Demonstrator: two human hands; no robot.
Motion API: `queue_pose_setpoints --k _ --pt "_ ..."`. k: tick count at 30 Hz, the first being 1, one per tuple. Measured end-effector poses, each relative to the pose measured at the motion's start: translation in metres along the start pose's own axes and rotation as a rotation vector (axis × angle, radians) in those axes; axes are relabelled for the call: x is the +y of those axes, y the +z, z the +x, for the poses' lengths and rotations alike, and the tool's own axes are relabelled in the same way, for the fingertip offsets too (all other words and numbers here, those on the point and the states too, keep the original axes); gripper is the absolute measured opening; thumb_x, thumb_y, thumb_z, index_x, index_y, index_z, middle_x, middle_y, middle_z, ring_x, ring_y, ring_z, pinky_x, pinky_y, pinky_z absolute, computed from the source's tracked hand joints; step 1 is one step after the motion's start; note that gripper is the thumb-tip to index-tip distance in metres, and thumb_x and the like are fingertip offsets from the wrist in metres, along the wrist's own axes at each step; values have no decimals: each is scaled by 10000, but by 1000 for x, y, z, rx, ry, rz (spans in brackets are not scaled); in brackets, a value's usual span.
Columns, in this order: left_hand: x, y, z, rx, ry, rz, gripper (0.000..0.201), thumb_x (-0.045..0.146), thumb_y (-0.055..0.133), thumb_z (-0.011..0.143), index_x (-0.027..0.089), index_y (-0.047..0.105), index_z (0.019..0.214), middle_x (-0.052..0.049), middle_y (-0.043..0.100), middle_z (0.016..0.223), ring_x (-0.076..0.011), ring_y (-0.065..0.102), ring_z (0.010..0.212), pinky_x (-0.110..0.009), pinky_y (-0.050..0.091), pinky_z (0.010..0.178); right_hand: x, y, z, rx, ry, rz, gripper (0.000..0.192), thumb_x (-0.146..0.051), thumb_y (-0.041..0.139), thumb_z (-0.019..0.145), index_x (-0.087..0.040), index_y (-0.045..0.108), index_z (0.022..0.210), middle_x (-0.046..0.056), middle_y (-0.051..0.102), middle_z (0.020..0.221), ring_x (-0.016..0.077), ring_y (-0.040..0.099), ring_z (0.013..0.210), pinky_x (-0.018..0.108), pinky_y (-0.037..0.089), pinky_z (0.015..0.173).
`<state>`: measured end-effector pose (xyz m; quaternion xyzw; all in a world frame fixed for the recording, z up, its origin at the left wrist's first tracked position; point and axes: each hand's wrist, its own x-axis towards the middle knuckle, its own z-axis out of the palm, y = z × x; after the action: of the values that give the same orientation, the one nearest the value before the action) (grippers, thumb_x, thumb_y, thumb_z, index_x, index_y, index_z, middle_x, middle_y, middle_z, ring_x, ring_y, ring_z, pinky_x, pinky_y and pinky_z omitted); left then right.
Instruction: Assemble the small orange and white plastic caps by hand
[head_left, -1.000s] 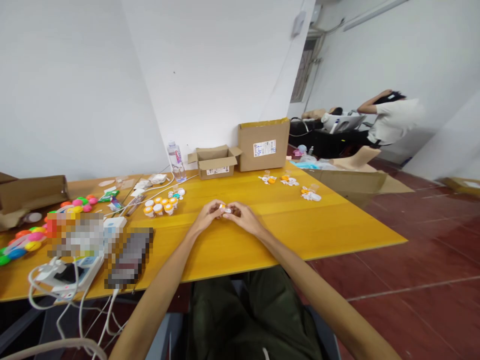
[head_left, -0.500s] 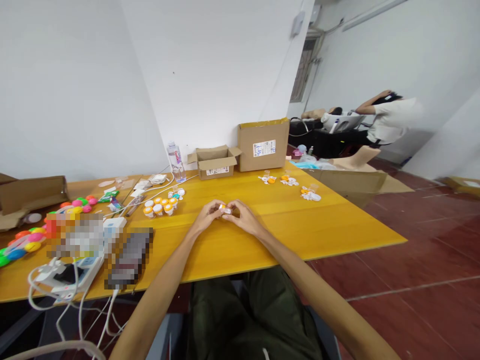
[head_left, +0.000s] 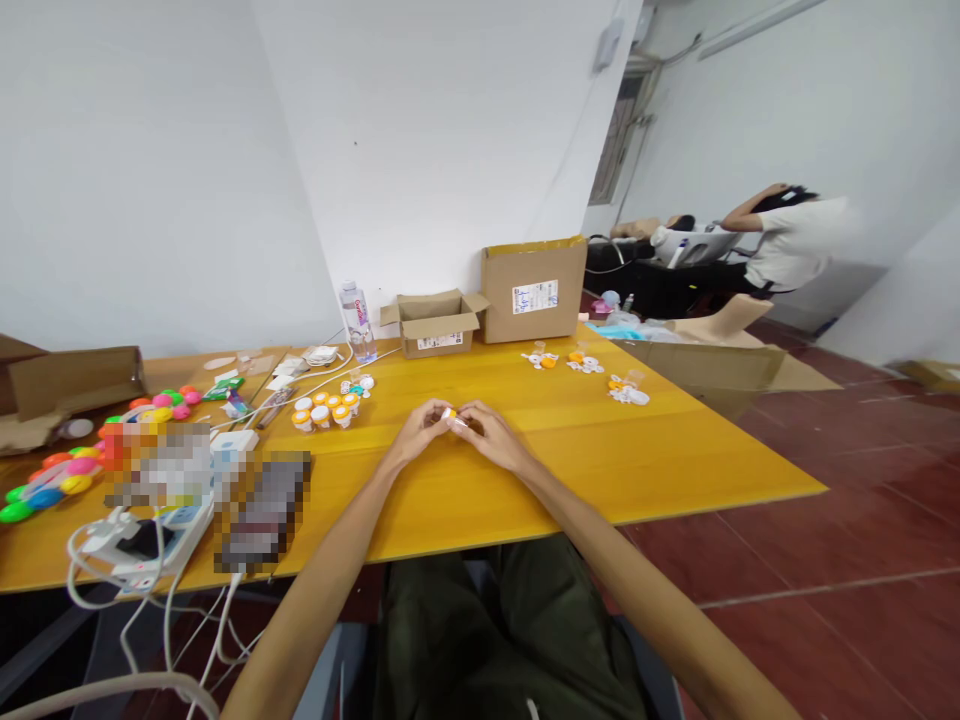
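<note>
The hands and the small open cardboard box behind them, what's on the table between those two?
In the head view, only bare yellow table lies between the hands and the small open box.

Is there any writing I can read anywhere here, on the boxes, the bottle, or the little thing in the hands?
None can be read.
Tall cardboard box: white label with print, too small.
Low open box: white label, too small.
Water bottle: red wording on its label, blurred.
Small white and orange piece held by left hand and right hand: no lettering visible.
</note>
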<state>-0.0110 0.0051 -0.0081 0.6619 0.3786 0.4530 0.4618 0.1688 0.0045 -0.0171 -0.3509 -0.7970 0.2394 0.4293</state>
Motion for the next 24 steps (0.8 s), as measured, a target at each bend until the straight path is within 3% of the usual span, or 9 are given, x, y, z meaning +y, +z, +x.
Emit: queue_pose_setpoints --k 3,8,14,20,24 --pt "0 -1 0 10 -7 14 355 455 717 722 174 638 924 -49 690 913 -179 624 865 -285 474 783 -1 0 0 -25 -3 -18 252 -416 522 908 -222 621 779 37 625 907 173 593 839 294 460 760" --pt "2 0 -1 6 -4 24 352 455 720 726 164 646 910 -57 700 910 -184 626 873 -300 468 829 1 -1 0 -16 29 -31 177 -388 655 815 -227 618 880 17 621 875 181 583 815 308 469 752" --pt "1 -1 0 22 -1 45 360 461 713 727 169 656 929 -52 695 921 -186 621 887 -300 465 834 0 -2 0 -63 10 -4 212 -363 525 913 -227 628 786 40 631 953 185 599 886 319 453 811" --pt "0 -1 0 0 10 29 356 443 713 731 170 657 953 -57 700 939 -186 629 893 -306 472 850 5 -1 1 -46 33 -41 178 -377 662 817 -235 626 919 21 624 901 193 582 845 327 454 788" --pt "0 -1 0 16 26 48 354 438 712 725 172 665 953 -53 697 937 -186 624 888 -305 473 848 5 -1 2 -84 2 -30 127 -317 559 889 -227 634 838 37 630 958 191 590 898 331 447 821"
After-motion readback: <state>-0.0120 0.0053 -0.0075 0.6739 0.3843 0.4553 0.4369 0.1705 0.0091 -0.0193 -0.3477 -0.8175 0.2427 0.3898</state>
